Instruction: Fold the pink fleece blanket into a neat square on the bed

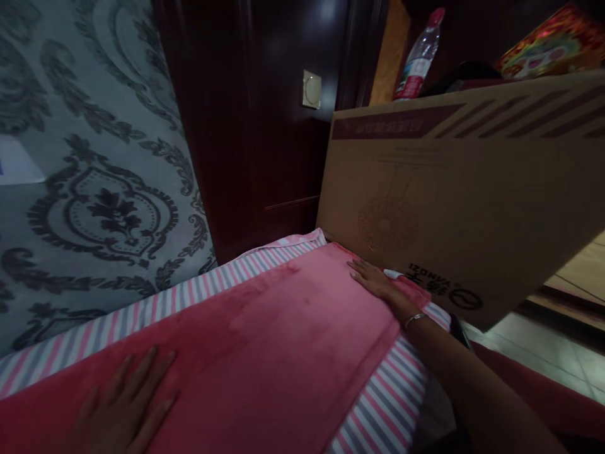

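A pinkish-red plush cloth (265, 334) lies spread over a striped cloth (382, 397) in pink, grey and white. Flat on the plush cloth at the lower left rests my left hand (127, 403), fingers spread and nothing held. Near the far right corner of the plush cloth, my right hand (373, 277) presses palm down, its fingers stretched out. A thin bracelet (416, 319) circles my right wrist. The striped cloth shows along the wall side and at the right edge.
A large cardboard box (454, 189) leans just beyond the right hand. On or behind its top are a plastic bottle (418, 60) with a red cap and a colourful package (553, 47). Dark wood panelling (255, 126) and patterned wallpaper (108, 202) border the far and left sides.
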`<control>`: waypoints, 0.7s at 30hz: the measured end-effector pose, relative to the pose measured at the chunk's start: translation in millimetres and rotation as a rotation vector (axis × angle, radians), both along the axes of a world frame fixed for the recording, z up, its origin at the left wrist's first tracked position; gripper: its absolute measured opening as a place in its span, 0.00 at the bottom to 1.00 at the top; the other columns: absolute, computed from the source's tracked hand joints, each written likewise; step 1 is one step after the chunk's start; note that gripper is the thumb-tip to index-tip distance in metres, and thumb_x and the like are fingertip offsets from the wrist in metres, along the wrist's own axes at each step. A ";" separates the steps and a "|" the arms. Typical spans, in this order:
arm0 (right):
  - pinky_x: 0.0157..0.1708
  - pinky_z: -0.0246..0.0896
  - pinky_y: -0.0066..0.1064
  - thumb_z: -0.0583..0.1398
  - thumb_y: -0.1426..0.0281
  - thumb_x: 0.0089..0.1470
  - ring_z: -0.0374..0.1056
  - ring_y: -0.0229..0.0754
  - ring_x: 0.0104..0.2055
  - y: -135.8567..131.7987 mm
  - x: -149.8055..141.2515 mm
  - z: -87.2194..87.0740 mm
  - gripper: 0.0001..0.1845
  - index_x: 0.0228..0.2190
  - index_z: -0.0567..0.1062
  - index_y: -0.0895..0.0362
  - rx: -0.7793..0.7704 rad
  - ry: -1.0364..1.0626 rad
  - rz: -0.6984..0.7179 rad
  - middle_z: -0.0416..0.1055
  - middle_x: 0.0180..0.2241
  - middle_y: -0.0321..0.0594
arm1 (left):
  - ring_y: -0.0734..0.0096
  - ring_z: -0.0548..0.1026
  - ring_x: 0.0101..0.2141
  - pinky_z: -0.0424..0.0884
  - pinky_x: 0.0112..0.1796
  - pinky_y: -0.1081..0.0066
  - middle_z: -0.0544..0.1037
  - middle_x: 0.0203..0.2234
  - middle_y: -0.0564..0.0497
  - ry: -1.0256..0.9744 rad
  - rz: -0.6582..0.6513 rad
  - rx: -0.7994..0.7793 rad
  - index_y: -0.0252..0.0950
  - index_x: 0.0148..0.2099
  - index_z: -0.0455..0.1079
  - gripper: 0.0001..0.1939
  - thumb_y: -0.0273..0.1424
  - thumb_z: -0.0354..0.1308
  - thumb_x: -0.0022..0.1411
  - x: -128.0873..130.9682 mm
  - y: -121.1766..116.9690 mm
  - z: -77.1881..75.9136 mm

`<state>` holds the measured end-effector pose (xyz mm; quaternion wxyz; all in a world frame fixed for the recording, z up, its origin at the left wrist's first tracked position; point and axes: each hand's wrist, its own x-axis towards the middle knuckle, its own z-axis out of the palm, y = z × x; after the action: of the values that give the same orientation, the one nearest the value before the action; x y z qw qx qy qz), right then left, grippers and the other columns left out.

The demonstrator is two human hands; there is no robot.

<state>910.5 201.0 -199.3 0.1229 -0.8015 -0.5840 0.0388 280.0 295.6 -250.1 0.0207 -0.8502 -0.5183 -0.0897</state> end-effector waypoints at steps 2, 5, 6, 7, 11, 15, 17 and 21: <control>0.71 0.43 0.48 0.44 0.54 0.69 0.48 0.49 0.73 9.2 -7.4 10.0 0.34 0.69 0.60 0.57 -0.074 -0.069 -0.062 0.52 0.71 0.46 | 0.43 0.51 0.71 0.53 0.64 0.36 0.59 0.71 0.48 0.028 0.041 -0.013 0.44 0.71 0.62 0.40 0.54 0.40 0.62 7.8 -8.1 12.2; 0.69 0.43 0.59 0.44 0.55 0.69 0.48 0.56 0.73 36.6 -50.2 24.7 0.33 0.68 0.62 0.56 -0.047 -0.146 -0.017 0.54 0.70 0.50 | 0.45 0.51 0.71 0.52 0.65 0.38 0.59 0.71 0.48 0.041 0.047 -0.047 0.42 0.71 0.62 0.41 0.54 0.40 0.62 14.8 -16.9 23.5; 0.70 0.41 0.60 0.44 0.54 0.70 0.45 0.56 0.73 47.9 -74.5 27.6 0.33 0.68 0.61 0.55 -0.002 -0.155 0.073 0.52 0.71 0.49 | 0.45 0.51 0.71 0.52 0.66 0.39 0.59 0.71 0.49 0.051 0.038 -0.056 0.42 0.71 0.62 0.41 0.55 0.39 0.62 15.5 -18.6 24.8; 0.70 0.40 0.58 0.44 0.53 0.70 0.43 0.55 0.74 59.4 -102.0 28.8 0.33 0.69 0.60 0.53 0.032 -0.148 0.215 0.50 0.72 0.47 | 0.46 0.50 0.71 0.52 0.66 0.40 0.58 0.71 0.49 0.063 0.035 -0.057 0.42 0.71 0.62 0.42 0.55 0.39 0.62 15.4 -19.7 24.9; 0.72 0.32 0.56 0.45 0.47 0.69 0.35 0.50 0.76 100.0 -193.7 22.3 0.35 0.71 0.52 0.46 0.002 -0.014 0.777 0.40 0.74 0.37 | 0.47 0.49 0.72 0.51 0.66 0.40 0.54 0.72 0.51 0.085 0.038 0.000 0.43 0.72 0.60 0.40 0.54 0.37 0.64 9.7 -19.5 16.8; 0.72 0.31 0.54 0.45 0.49 0.70 0.36 0.50 0.76 127.1 -160.6 13.4 0.33 0.71 0.54 0.44 -0.086 0.001 0.633 0.41 0.74 0.36 | 0.45 0.52 0.71 0.51 0.66 0.38 0.54 0.72 0.52 0.054 0.015 0.057 0.47 0.71 0.60 0.37 0.53 0.39 0.65 1.2 -16.5 4.5; 0.72 0.31 0.53 0.44 0.50 0.70 0.32 0.50 0.76 134.6 -106.7 9.3 0.34 0.71 0.53 0.46 -0.116 -0.014 0.380 0.40 0.74 0.37 | 0.46 0.52 0.71 0.52 0.65 0.39 0.56 0.72 0.55 0.038 0.014 0.076 0.50 0.71 0.61 0.36 0.53 0.40 0.65 -1.9 -15.8 0.0; 0.73 0.31 0.45 0.41 0.53 0.70 0.34 0.45 0.76 140.1 -24.1 0.9 0.34 0.72 0.52 0.50 -0.119 -0.049 0.150 0.41 0.74 0.38 | 0.47 0.51 0.71 0.52 0.65 0.38 0.56 0.72 0.56 0.033 0.022 0.072 0.53 0.71 0.60 0.35 0.53 0.40 0.65 -2.2 -16.8 -0.8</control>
<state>886.4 341.1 -198.4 0.0578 -0.7622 -0.6417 0.0628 277.8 278.8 -250.9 0.0608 -0.8445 -0.5238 -0.0940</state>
